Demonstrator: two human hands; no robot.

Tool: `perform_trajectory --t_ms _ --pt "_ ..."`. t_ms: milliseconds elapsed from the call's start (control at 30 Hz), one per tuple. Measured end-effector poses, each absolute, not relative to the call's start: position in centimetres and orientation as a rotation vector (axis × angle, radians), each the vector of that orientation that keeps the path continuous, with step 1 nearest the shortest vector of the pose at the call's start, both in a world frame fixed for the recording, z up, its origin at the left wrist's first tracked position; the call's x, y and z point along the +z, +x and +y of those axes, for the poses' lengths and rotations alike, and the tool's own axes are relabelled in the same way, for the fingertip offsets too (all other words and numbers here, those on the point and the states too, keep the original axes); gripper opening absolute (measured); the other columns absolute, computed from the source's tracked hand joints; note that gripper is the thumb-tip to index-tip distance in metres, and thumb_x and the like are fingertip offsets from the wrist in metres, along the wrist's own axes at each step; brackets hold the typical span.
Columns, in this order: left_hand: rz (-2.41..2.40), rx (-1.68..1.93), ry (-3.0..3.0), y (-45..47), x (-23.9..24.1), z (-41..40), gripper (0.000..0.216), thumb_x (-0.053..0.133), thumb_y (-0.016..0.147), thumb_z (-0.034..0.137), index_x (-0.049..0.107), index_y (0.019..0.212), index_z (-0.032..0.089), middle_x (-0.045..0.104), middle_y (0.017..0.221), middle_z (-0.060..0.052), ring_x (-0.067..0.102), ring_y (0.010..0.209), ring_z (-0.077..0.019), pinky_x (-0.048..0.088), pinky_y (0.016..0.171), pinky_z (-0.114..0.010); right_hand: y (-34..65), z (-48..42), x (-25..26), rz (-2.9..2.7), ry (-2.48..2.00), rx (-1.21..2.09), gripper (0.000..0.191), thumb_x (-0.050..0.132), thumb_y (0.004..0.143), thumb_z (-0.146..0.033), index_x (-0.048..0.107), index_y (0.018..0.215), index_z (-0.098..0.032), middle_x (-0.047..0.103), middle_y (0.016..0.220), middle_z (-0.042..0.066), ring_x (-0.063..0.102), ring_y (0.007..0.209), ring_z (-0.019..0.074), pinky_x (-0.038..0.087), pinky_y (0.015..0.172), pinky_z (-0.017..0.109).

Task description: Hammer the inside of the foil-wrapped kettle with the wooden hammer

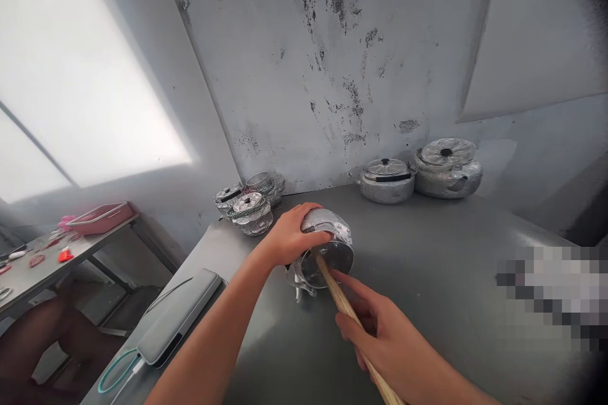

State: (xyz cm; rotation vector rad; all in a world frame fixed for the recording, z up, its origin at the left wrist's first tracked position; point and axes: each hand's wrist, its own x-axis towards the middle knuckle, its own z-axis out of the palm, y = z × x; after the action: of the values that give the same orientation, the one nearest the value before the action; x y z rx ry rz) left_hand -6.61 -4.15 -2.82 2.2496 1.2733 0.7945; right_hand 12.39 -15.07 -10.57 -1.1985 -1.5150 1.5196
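No legible text or labels

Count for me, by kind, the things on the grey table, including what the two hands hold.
Big pots: 2
Small pots at the back: 3
Held pot, under the left hand: 1
Stick, in the right hand: 1
Grey case: 1
Total: 8
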Motion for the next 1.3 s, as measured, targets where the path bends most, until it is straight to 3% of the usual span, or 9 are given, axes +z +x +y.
perform_trajectory --t_ms 267,667,867,1033,1300 --pt "1.298 0.803 2.24 -6.36 -2.77 -4.32 0.052 0.07 0.082 0.04 0.062 0.13 0.021 0.068 0.126 -0.007 0.062 0.115 -0.0293 0.046 0.104 -0.04 11.93 -15.15 -11.23 -1.465 -1.144 1.53 0.063 0.046 0.1 -0.03 0.029 0.161 -0.026 0.056 0.083 -0.006 0.047 0.059 0.011 0.046 0.058 0.028" --pt "1.386 0.812 2.24 -5.88 -2.93 -4.51 0.05 0.067 0.085 0.044 0.063 0.13 0.022 0.068 0.127 -0.007 0.062 0.115 -0.03 0.046 0.102 -0.041 11.94 -15.5 -11.16 -1.596 -1.091 1.402 0.059 0.045 0.101 -0.026 0.037 0.159 -0.034 0.053 0.08 -0.007 0.042 0.064 0.0114 0.041 0.065 0.026" --pt "1.395 0.823 2.237 -5.74 -2.95 -4.54 0.046 0.066 0.085 0.043 0.064 0.126 0.022 0.069 0.125 -0.006 0.062 0.114 -0.0301 0.046 0.1 -0.039 11.98 -15.47 -11.16 -1.678 -1.084 1.329 0.063 0.045 0.099 -0.022 0.036 0.16 -0.035 0.067 0.093 -0.004 0.052 0.073 0.0139 0.043 0.069 0.027" --pt "1.39 0.829 2.245 -5.64 -2.94 -4.59 0.045 0.066 0.086 0.042 0.064 0.125 0.021 0.069 0.124 -0.006 0.062 0.114 -0.0298 0.045 0.1 -0.039 12.17 -15.63 -10.93 -1.647 -1.019 1.346 0.061 0.046 0.099 -0.021 0.039 0.158 -0.034 0.07 0.118 -0.001 0.063 0.096 0.0158 0.047 0.094 0.03" --pt "1.396 0.83 2.229 -5.7 -3.02 -4.51 0.046 0.065 0.086 0.043 0.063 0.126 0.021 0.069 0.123 -0.006 0.062 0.113 -0.0294 0.044 0.099 -0.039 12.03 -15.77 -10.56 -1.666 -1.084 1.322 0.062 0.045 0.1 -0.025 0.036 0.16 -0.032 0.066 0.092 -0.003 0.06 0.08 0.016 0.048 0.079 0.029"
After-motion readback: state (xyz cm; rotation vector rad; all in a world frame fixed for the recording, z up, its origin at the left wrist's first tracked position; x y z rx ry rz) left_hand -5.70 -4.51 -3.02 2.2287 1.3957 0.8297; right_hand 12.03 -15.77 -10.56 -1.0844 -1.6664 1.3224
